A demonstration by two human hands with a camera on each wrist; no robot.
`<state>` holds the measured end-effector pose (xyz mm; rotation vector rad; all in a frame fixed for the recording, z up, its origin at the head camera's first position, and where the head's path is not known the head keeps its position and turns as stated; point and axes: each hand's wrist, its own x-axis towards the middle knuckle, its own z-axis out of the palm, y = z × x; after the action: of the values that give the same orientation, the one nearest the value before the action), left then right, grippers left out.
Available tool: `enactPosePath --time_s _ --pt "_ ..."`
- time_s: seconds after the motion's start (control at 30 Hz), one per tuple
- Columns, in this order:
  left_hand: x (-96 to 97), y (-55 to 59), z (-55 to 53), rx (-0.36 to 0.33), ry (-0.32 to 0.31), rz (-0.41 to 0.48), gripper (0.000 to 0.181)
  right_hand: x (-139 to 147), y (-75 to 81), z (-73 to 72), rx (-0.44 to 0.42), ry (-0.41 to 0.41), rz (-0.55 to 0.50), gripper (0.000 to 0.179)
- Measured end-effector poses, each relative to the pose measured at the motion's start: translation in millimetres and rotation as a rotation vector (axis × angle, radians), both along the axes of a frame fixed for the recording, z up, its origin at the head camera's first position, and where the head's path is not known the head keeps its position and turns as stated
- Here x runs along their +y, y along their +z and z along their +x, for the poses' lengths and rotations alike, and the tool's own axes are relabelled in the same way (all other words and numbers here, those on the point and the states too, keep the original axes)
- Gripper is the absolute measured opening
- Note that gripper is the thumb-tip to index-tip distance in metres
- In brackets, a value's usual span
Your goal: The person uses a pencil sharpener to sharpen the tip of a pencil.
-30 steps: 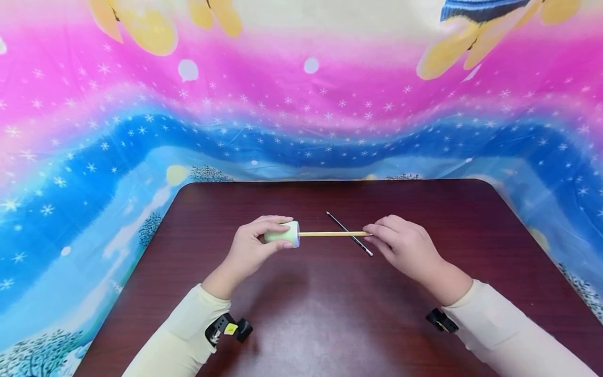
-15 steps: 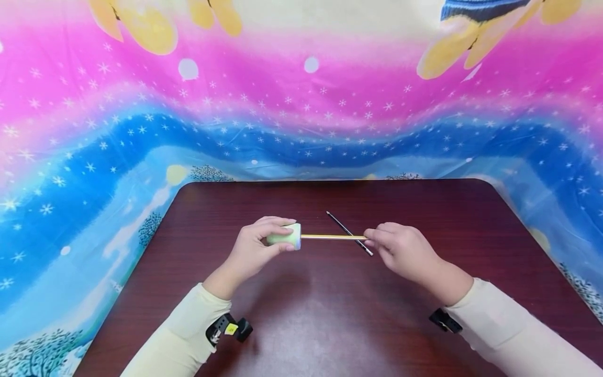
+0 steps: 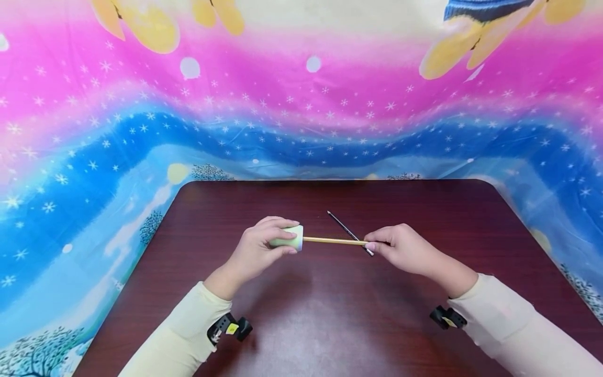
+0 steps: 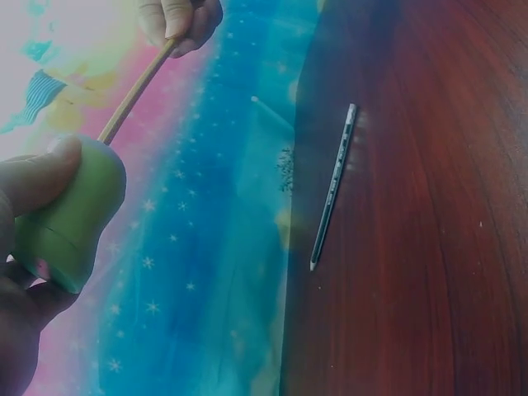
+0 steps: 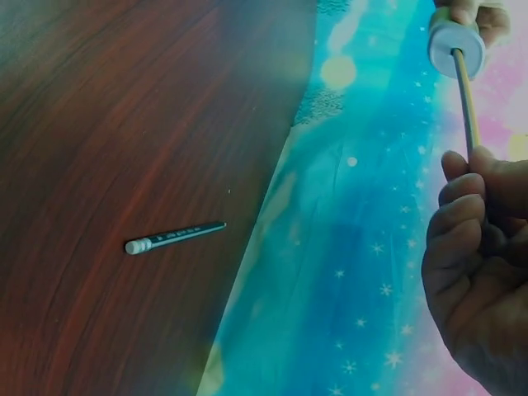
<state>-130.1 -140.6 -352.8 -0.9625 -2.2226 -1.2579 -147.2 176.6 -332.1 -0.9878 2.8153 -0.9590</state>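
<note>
Above the table, my left hand (image 3: 261, 246) grips a light green pencil sharpener (image 4: 78, 214) between thumb and fingers. Its pale end face (image 5: 445, 59) points to the right and has a round hole in the middle. A yellow pencil (image 3: 334, 241) runs level out of that hole, its tip hidden inside the sharpener. With thumb and fingertips, my right hand (image 3: 405, 248) pinches the pencil's other end. Below and behind it, a dark pencil (image 4: 334, 186) with a white eraser end (image 5: 139, 246) lies slantwise on the table.
The dark red-brown wooden table (image 3: 226, 204) has rounded far corners. A colourful printed cloth (image 3: 301, 110) hangs behind it and along both sides. Black wrist cameras (image 3: 229, 328) are strapped to both cream sleeves (image 3: 499, 309).
My right hand has rolled over at the wrist, so its thumb now shows, and the yellow pencil has turned with it. Both hands have drifted slightly lower in view; the dark pencil stays put.
</note>
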Motion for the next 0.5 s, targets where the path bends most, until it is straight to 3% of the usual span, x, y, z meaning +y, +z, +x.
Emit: enactPosePath --time_s 0.13,0.3,0.5 --pt "0.0 -0.5 -0.5 0.039 0.001 -0.035 0.029 0.6 3.0 -1.4 -0.128 -0.034 0.007 0.009" --pt "-0.7 -2.1 -0.6 0.016 0.005 -0.088 0.03 1.2 3.8 -1.5 -0.192 -0.069 0.004 0.009" --pt "-1.1 -2.1 -0.3 0.008 0.016 -0.114 0.03 1.6 1.6 -1.5 -0.077 -0.07 0.013 0.007"
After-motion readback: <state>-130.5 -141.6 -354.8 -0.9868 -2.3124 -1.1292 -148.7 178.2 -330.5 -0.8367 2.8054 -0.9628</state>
